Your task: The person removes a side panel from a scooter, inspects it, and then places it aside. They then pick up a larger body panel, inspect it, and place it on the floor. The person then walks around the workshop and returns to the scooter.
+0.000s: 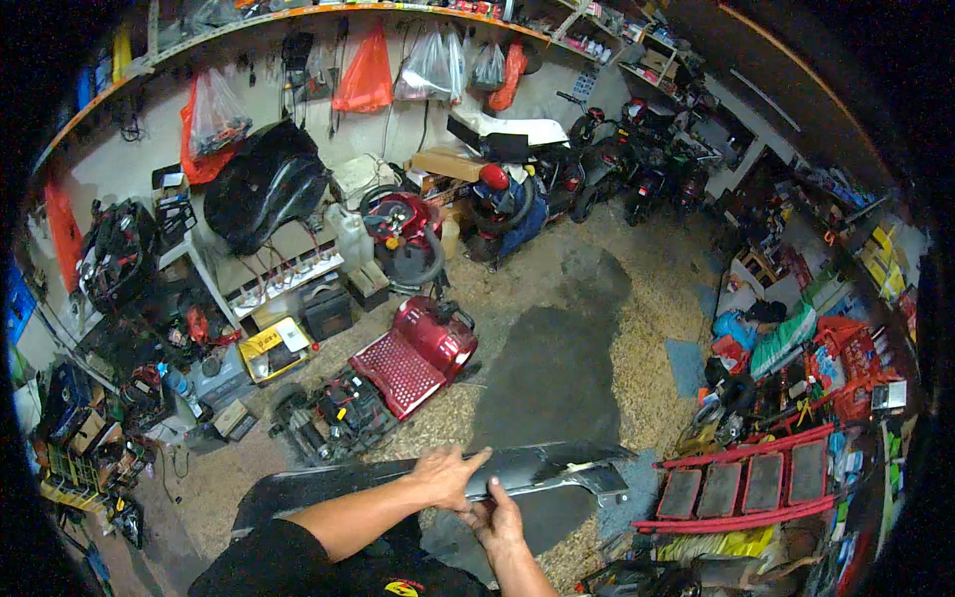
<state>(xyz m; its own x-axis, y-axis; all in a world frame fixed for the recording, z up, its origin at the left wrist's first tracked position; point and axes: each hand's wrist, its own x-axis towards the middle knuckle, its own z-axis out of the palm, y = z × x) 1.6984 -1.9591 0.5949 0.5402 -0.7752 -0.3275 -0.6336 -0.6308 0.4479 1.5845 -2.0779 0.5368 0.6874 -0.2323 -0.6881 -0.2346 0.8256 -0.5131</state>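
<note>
A long dark plastic panel [351, 477], apparently a vehicle body panel, stretches across in front of me at waist height. Its right end [597, 477] is narrower, with a bracket-like tab and light reflections. My left hand [446, 477] lies over the middle of the panel, its blurred fingers reaching the far edge. Just to the right, my right hand [498, 519] grips the near edge, thumb on top and fingers underneath. Part of the panel is hidden behind my left forearm.
Beyond the panel stands a partly stripped scooter chassis [351, 410] with a red perforated footboard [399, 373]. A red ladder-like frame [746, 481] lies at right. Motorcycles [642, 164] line the back. A black moulded cover [265, 186] rests on a bench at left.
</note>
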